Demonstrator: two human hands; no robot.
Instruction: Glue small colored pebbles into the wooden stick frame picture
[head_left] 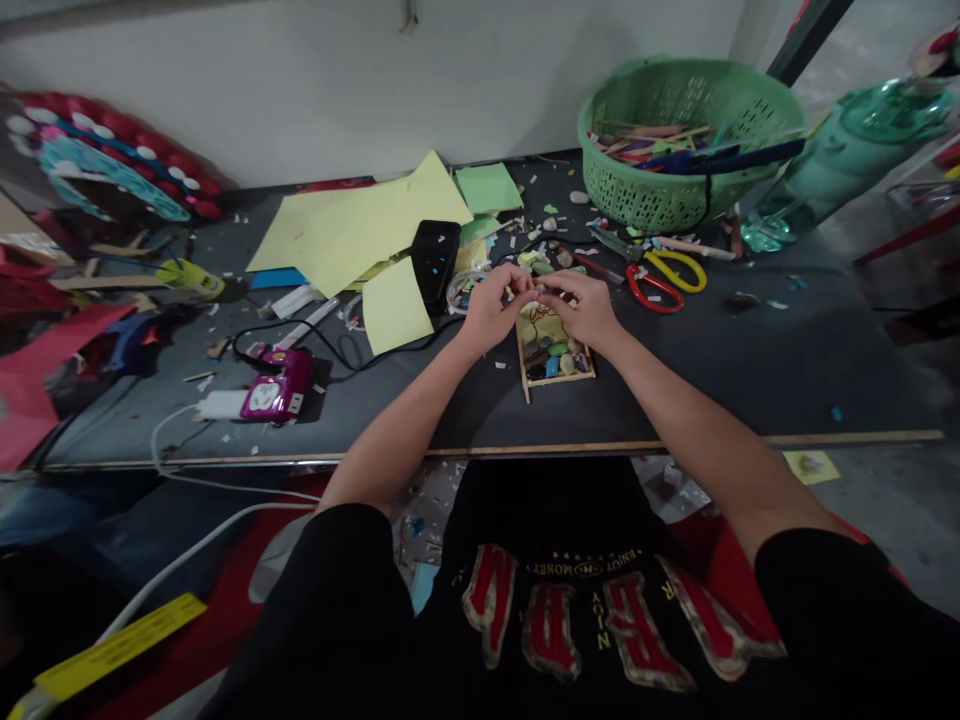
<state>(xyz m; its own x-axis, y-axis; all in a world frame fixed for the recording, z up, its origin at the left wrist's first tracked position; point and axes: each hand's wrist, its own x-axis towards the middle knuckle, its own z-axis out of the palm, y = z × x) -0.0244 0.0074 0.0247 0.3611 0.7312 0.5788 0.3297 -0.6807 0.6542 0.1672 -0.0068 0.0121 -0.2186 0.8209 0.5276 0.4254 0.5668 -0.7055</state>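
A small framed panel (551,345) lies near the table's front edge, with coloured stones along its lower part and brown lines on a yellowish ground above them. My left hand (496,308) and my right hand (583,308) meet over the panel's upper end. The fingers of both are pinched together, fingertips close to touching. Whatever lies between them is too small and blurred to make out. Loose stones and scraps sit just beyond my fingers.
Scissors with red and yellow handles (654,288) lie right of my hands. Behind stands a green basket (645,190) beside a bottle (847,160). Yellow paper (352,230), a black phone (435,255) and a purple power adapter (279,388) with cables are on the left.
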